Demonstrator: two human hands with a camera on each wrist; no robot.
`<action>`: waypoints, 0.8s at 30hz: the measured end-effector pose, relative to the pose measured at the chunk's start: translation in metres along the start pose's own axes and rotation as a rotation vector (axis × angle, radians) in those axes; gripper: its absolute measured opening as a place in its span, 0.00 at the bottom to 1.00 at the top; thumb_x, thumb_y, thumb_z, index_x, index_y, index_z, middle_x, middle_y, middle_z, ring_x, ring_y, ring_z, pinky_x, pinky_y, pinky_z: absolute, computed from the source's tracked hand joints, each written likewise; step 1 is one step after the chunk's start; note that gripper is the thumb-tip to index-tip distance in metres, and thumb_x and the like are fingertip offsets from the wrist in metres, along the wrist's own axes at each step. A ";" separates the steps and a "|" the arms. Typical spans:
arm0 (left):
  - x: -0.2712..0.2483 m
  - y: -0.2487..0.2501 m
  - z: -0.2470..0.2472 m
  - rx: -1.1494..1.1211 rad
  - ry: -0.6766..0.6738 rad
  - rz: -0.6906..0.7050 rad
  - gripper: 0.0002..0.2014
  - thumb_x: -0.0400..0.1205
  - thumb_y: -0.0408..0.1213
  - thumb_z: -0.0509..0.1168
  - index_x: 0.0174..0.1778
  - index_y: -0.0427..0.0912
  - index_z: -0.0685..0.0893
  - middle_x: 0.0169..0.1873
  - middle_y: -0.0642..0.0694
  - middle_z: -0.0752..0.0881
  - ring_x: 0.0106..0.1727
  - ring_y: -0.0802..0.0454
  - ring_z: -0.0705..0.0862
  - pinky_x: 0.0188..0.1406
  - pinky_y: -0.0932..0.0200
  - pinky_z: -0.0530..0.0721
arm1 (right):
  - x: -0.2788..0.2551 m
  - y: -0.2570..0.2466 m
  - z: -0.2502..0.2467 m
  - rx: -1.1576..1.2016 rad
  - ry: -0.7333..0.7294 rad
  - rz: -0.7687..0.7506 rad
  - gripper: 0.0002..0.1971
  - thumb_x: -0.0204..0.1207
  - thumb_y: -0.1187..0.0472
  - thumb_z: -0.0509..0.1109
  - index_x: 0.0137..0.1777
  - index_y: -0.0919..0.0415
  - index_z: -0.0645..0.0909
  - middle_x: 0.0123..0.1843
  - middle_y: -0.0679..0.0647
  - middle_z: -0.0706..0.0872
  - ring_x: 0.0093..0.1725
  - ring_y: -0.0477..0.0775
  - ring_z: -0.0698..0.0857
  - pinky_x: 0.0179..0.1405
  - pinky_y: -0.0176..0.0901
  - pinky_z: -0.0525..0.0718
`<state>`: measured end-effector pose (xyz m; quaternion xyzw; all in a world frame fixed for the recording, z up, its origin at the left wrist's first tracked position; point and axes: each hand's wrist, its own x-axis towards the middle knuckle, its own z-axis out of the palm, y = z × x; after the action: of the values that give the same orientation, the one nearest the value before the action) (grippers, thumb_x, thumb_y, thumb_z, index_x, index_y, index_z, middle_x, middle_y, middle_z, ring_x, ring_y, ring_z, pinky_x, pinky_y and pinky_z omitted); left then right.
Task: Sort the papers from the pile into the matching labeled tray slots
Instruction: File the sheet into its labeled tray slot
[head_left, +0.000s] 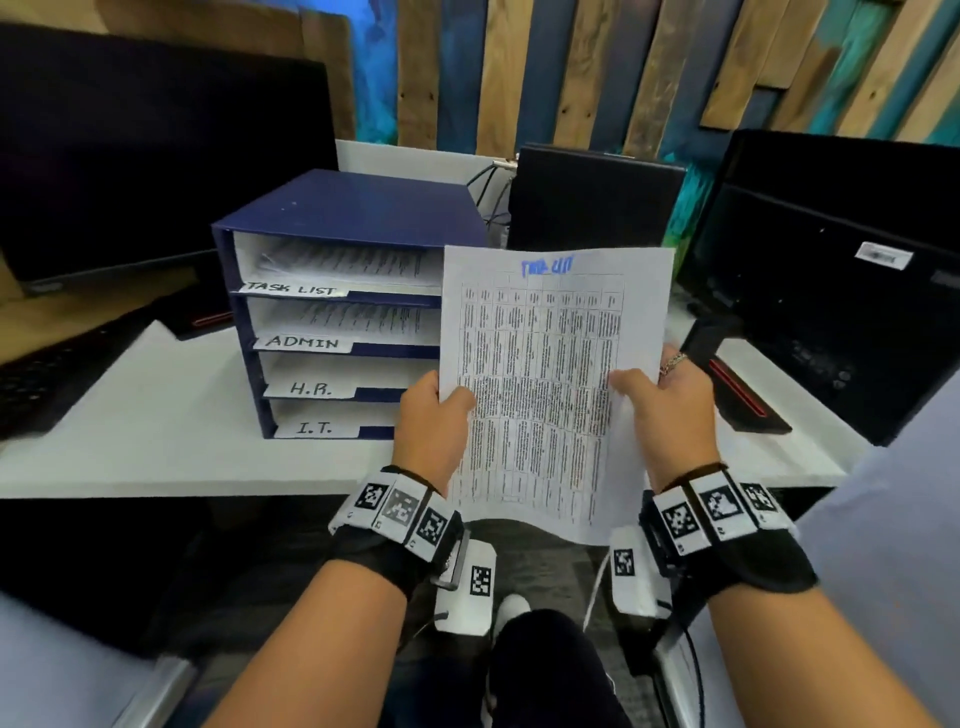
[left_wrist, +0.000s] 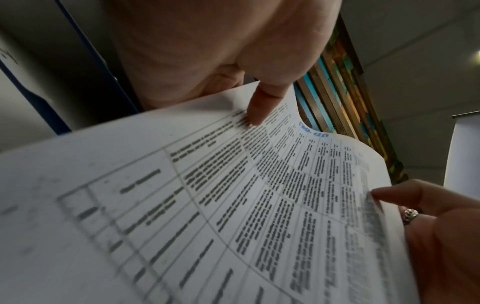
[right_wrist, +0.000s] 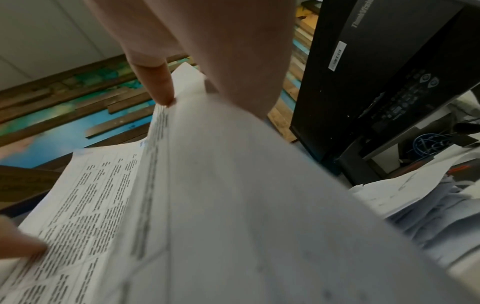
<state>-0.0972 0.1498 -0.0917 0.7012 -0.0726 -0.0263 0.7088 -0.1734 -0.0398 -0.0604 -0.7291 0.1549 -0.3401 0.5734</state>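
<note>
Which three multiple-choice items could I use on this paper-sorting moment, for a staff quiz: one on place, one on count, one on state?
1. Where is the slot labelled TASK LIST?
A. top
B. bottom
C. third down

2. How many labelled slots does the tray unit show?
A. two
B. four
C. six

3. How is the sheet held?
A. lying flat on the desk
B. by one hand only
C. by both hands, thumbs on its face

Key: 1 A, the TASK LIST label sits on the highest slot. 2 B, the tray unit reads TASK LIST, ADMIN, H.R., I.T. 3 C, the left hand and right hand grip the sheet by its side edges.
</note>
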 end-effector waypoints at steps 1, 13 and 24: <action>-0.002 -0.001 -0.006 -0.007 0.018 0.008 0.07 0.83 0.33 0.62 0.51 0.44 0.85 0.46 0.49 0.90 0.40 0.51 0.85 0.38 0.58 0.81 | -0.007 -0.001 0.005 0.009 -0.022 0.002 0.12 0.75 0.71 0.72 0.55 0.59 0.86 0.53 0.50 0.92 0.55 0.52 0.91 0.57 0.50 0.87; 0.003 -0.001 -0.112 0.123 0.377 0.030 0.10 0.86 0.41 0.62 0.49 0.41 0.87 0.42 0.51 0.88 0.40 0.56 0.85 0.36 0.62 0.78 | -0.037 -0.004 0.085 -0.001 -0.322 0.116 0.08 0.81 0.64 0.71 0.56 0.51 0.81 0.53 0.50 0.92 0.53 0.50 0.91 0.59 0.54 0.88; 0.054 0.068 -0.169 0.435 0.284 -0.021 0.14 0.77 0.41 0.67 0.42 0.32 0.89 0.38 0.38 0.91 0.40 0.39 0.90 0.42 0.46 0.88 | -0.041 -0.017 0.138 0.149 -0.363 0.331 0.08 0.82 0.70 0.67 0.52 0.62 0.87 0.51 0.57 0.94 0.53 0.61 0.92 0.58 0.65 0.89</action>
<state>-0.0247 0.3109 -0.0210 0.8345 0.0310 0.0815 0.5441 -0.1127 0.0918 -0.0730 -0.6986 0.1410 -0.1156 0.6919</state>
